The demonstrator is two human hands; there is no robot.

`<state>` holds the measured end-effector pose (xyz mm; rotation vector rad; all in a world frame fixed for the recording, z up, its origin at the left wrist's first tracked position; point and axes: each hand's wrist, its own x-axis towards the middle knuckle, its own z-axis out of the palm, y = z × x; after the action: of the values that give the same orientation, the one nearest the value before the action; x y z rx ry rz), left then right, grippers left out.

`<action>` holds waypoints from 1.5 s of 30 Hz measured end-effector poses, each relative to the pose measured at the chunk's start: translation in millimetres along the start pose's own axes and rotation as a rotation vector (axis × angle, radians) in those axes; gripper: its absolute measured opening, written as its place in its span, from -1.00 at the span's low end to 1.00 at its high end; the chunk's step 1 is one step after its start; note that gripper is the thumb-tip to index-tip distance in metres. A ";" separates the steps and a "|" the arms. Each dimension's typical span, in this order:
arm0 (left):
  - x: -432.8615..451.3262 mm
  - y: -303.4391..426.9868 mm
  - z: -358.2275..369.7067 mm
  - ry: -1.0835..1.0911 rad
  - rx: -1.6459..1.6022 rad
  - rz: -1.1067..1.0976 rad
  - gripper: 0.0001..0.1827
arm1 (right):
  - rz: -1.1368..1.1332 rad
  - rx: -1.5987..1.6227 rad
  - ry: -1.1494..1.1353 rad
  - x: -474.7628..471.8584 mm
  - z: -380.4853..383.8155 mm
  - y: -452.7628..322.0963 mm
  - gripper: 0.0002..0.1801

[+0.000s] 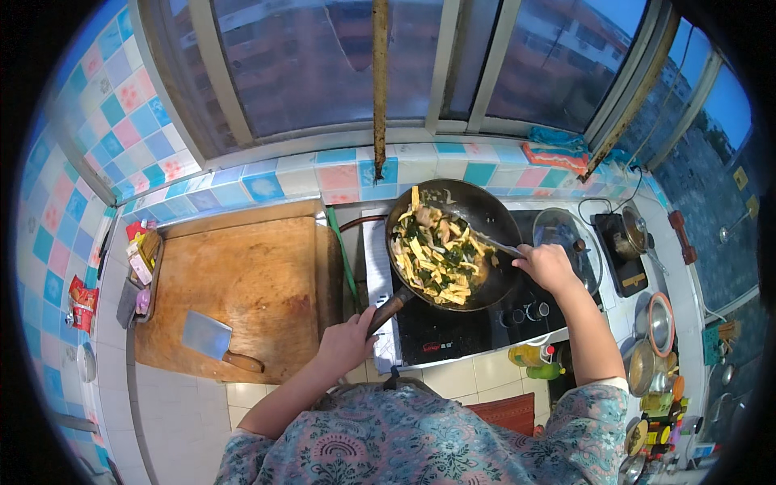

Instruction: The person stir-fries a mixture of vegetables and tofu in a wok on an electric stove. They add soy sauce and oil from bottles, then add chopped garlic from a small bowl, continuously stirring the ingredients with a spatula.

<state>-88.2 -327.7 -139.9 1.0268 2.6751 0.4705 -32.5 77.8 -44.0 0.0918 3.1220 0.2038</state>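
Observation:
My left hand (347, 343) is closed around the wooden handle (388, 312) of a dark wok (503, 212), which is over the black glass gas stove (479, 339). In the wok, mostly at its left side, lies food (439, 257): yellow strips, dark green leaves and some pale brown pieces. My right hand (547, 265) grips a metal cooking utensil (497, 244) from the right; its far end is in among the food, so its shape there is hidden. A glass lid (567, 233) lies on the stove just behind my right hand.
At left, a cleaver (207, 334) lies on a large wooden cutting board (242, 260). A small pot (629, 233) stands on a black cooker at right. Bowls (661, 324) and bottles (658, 400) line the right counter. Folded cloths (555, 154) rest on the tiled window ledge.

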 end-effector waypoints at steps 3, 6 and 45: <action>2.7 0.3 -2.5 -0.052 -0.012 -0.022 -0.28 | -0.072 -0.209 0.047 -37.2 -13.1 -12.4 -0.75; 5.1 -0.1 -4.0 -0.080 0.007 -0.018 -0.28 | -0.070 -0.303 0.110 -74.1 -17.7 -24.9 -0.75; 5.6 -0.4 -1.8 -0.047 -0.022 0.002 -0.32 | 0.286 -0.169 0.140 32.7 -42.4 30.1 -0.74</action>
<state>-93.1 -324.6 -139.0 1.0213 2.6221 0.4693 -64.1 104.0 1.8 0.5450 3.1984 0.4965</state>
